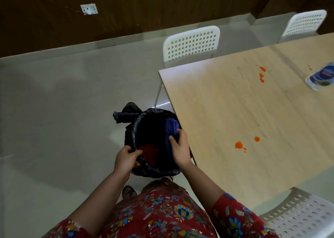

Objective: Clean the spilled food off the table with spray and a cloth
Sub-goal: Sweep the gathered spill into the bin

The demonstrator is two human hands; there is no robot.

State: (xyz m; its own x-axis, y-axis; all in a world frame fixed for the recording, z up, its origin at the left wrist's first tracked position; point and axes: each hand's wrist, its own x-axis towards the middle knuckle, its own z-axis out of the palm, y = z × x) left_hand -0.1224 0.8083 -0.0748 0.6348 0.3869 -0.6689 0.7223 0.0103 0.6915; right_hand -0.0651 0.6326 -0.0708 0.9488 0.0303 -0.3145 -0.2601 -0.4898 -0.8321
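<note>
The left hand [126,159] grips the bin [144,114] by its rim, lower centre; the right hand [180,150] clutches the blue cloth [171,127] over it. Orange spills [239,145] dot the surface [235,111] at right.

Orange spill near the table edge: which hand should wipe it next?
Right, probably. The right hand grips the blue cloth beside the table edge; the left hand holds the bin by its rim, farther from the spill.
</note>
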